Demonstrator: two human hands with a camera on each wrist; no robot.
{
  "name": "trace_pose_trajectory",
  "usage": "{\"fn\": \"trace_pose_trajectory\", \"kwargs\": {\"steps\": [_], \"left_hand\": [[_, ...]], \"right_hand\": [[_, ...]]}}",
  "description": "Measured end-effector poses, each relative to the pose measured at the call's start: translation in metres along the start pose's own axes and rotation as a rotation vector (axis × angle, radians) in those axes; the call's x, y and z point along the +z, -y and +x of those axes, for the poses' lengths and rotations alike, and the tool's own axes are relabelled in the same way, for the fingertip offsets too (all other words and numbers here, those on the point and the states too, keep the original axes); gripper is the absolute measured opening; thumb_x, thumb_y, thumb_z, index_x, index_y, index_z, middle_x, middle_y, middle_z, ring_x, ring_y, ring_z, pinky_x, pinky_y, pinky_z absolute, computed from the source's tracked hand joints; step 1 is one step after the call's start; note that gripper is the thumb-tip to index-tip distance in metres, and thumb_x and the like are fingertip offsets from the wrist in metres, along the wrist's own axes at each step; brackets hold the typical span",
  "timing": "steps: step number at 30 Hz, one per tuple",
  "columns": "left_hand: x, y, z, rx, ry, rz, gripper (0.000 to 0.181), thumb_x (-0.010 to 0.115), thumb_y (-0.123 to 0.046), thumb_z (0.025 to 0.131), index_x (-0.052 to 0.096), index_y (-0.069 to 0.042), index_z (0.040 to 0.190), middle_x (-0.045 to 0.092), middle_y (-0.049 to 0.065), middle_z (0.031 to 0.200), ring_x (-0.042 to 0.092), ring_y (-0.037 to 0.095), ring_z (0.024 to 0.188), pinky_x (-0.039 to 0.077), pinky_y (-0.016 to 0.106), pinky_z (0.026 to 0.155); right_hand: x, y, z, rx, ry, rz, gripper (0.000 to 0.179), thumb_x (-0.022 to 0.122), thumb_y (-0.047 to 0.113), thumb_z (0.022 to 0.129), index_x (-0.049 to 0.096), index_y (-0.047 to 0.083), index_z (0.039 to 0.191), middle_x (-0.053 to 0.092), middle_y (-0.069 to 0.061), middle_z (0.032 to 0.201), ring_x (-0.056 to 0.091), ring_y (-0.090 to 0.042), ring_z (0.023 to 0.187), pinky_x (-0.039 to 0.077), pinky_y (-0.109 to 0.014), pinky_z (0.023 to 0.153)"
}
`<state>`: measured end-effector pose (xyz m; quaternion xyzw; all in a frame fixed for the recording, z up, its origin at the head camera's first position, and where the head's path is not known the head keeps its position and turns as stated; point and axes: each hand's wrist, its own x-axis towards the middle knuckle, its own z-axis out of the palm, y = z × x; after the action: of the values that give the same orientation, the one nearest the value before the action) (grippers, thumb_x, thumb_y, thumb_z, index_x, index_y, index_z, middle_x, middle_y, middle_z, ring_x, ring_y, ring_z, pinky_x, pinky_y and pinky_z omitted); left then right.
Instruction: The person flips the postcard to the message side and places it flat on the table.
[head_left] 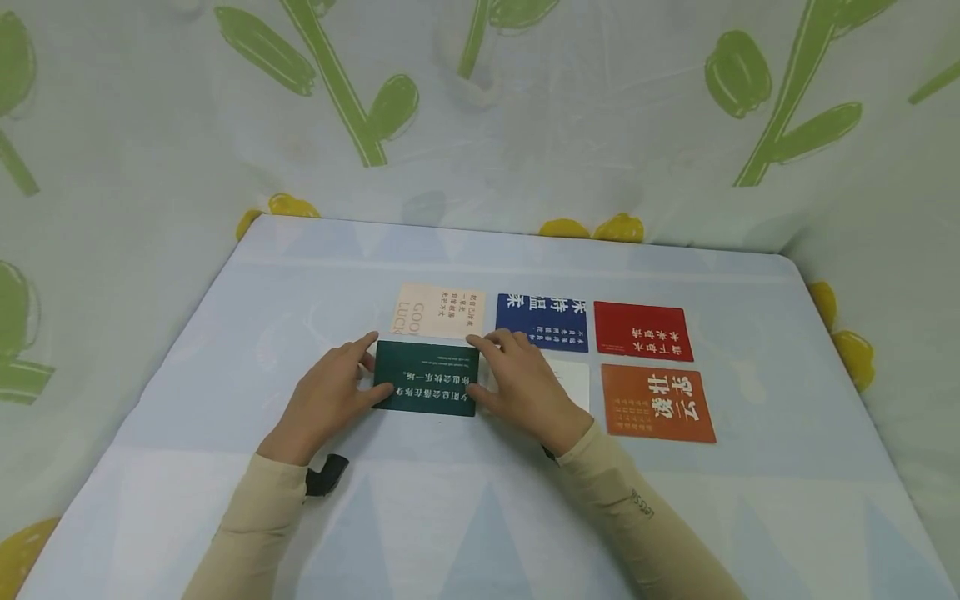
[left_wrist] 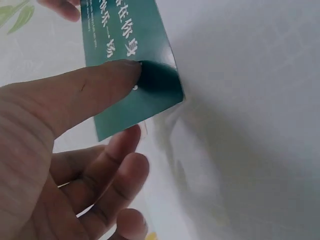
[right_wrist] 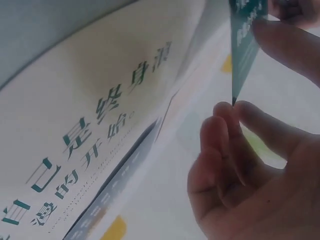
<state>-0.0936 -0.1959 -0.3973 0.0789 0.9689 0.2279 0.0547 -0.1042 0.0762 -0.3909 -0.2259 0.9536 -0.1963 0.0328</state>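
Observation:
A dark green card [head_left: 426, 379] with white Chinese lettering lies between both hands. My left hand [head_left: 330, 396] holds its left end, thumb on the printed face and fingertips by the far corner. On the opposite end my right hand [head_left: 528, 387] grips the card, its thumb near the edge and a forefinger at the far corner. In the right wrist view the green card [right_wrist: 246, 50] stands tilted, its corner at the fingertips. A white card [head_left: 573, 383] is partly hidden beneath the right hand. Just beyond the green card lies a cream card [head_left: 437, 310] marked "GOOD LUCK".
To the right, a blue card [head_left: 551, 325] and a red card [head_left: 643, 331] form the far row with the cream one. An orange card [head_left: 658, 404] lies nearer, beside the white card. Leaf-patterned cloth [head_left: 585, 125] rises behind the pale table [head_left: 487, 517].

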Motion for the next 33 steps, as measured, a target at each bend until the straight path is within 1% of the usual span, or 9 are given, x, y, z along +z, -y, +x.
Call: {"fn": "trace_pose_trajectory", "kwargs": {"steps": [3, 5, 9, 11, 16, 22, 26, 29, 33], "left_hand": [[0.0, 0.001, -0.003, -0.002, -0.03, -0.004, 0.08, 0.083, -0.023, 0.084, 0.044, 0.002, 0.149, 0.067, 0.009, 0.107, 0.061, 0.026, 0.098, 0.051, 0.047, 0.084], [0.0, 0.002, -0.005, -0.006, -0.048, -0.01, 0.077, 0.084, -0.024, 0.084, 0.047, 0.001, 0.147, 0.068, 0.009, 0.107, 0.061, 0.026, 0.097, 0.052, 0.047, 0.083], [0.0, 0.001, -0.008, -0.028, -0.074, -0.033, 0.073, 0.085, -0.024, 0.083, 0.051, -0.002, 0.143, 0.069, 0.009, 0.106, 0.062, 0.026, 0.096, 0.052, 0.046, 0.08], [0.0, 0.001, -0.009, -0.029, -0.083, -0.04, 0.071, 0.085, -0.024, 0.083, 0.052, -0.003, 0.142, 0.069, 0.009, 0.105, 0.063, 0.025, 0.095, 0.052, 0.046, 0.078], [0.0, -0.001, -0.01, -0.019, -0.095, -0.037, 0.067, 0.084, -0.024, 0.083, 0.053, -0.002, 0.138, 0.069, 0.007, 0.103, 0.063, 0.024, 0.092, 0.053, 0.044, 0.076], [0.0, 0.0, -0.015, -0.013, -0.107, -0.053, 0.046, 0.078, -0.023, 0.089, 0.06, -0.001, 0.125, 0.068, 0.005, 0.099, 0.063, 0.022, 0.09, 0.052, 0.042, 0.075], [0.0, 0.004, -0.018, -0.012, -0.115, -0.089, 0.031, 0.07, -0.023, 0.095, 0.065, -0.005, 0.119, 0.066, 0.001, 0.091, 0.058, 0.019, 0.08, 0.047, 0.036, 0.068], [0.0, 0.006, -0.019, -0.029, -0.097, -0.135, 0.026, 0.064, -0.024, 0.099, 0.066, -0.008, 0.119, 0.065, 0.001, 0.087, 0.053, 0.017, 0.072, 0.043, 0.033, 0.063], [0.001, 0.007, -0.018, -0.056, -0.056, -0.211, 0.028, 0.062, -0.026, 0.101, 0.065, -0.009, 0.123, 0.066, 0.002, 0.087, 0.055, 0.017, 0.07, 0.044, 0.033, 0.063]], "right_hand": [[-0.003, 0.001, -0.001, 0.063, 0.032, 0.095, 0.07, 0.081, 0.034, 0.087, 0.052, 0.016, 0.148, 0.063, -0.003, 0.123, 0.057, -0.019, 0.108, 0.052, -0.034, 0.092], [-0.005, 0.001, -0.002, 0.112, 0.065, 0.184, 0.066, 0.078, 0.033, 0.09, 0.051, 0.016, 0.148, 0.065, -0.001, 0.115, 0.06, -0.017, 0.097, 0.055, -0.032, 0.08], [-0.007, 0.001, -0.003, 0.183, 0.133, 0.376, 0.059, 0.073, 0.032, 0.094, 0.053, 0.015, 0.146, 0.068, 0.003, 0.099, 0.062, -0.015, 0.079, 0.053, -0.029, 0.061], [-0.008, 0.001, -0.004, 0.199, 0.156, 0.453, 0.055, 0.072, 0.032, 0.095, 0.055, 0.013, 0.143, 0.069, 0.002, 0.094, 0.063, -0.016, 0.076, 0.053, -0.03, 0.058], [-0.008, -0.002, -0.005, 0.219, 0.203, 0.572, 0.047, 0.07, 0.031, 0.096, 0.06, 0.01, 0.137, 0.071, 0.003, 0.092, 0.064, -0.019, 0.079, 0.053, -0.033, 0.064], [-0.005, -0.007, -0.006, 0.197, 0.252, 0.634, 0.041, 0.067, 0.03, 0.098, 0.062, 0.007, 0.131, 0.075, 0.006, 0.093, 0.064, -0.017, 0.085, 0.049, -0.034, 0.072], [-0.005, -0.008, -0.006, 0.174, 0.252, 0.64, 0.033, 0.066, 0.028, 0.099, 0.064, 0.008, 0.125, 0.075, 0.005, 0.093, 0.064, -0.017, 0.083, 0.048, -0.034, 0.071], [-0.006, -0.008, -0.006, 0.166, 0.252, 0.631, 0.029, 0.066, 0.028, 0.099, 0.066, 0.01, 0.122, 0.076, 0.005, 0.093, 0.064, -0.017, 0.082, 0.048, -0.034, 0.071], [-0.007, -0.007, -0.007, 0.162, 0.261, 0.613, 0.028, 0.066, 0.029, 0.099, 0.068, 0.011, 0.121, 0.076, 0.006, 0.093, 0.064, -0.016, 0.082, 0.048, -0.034, 0.072]]}}
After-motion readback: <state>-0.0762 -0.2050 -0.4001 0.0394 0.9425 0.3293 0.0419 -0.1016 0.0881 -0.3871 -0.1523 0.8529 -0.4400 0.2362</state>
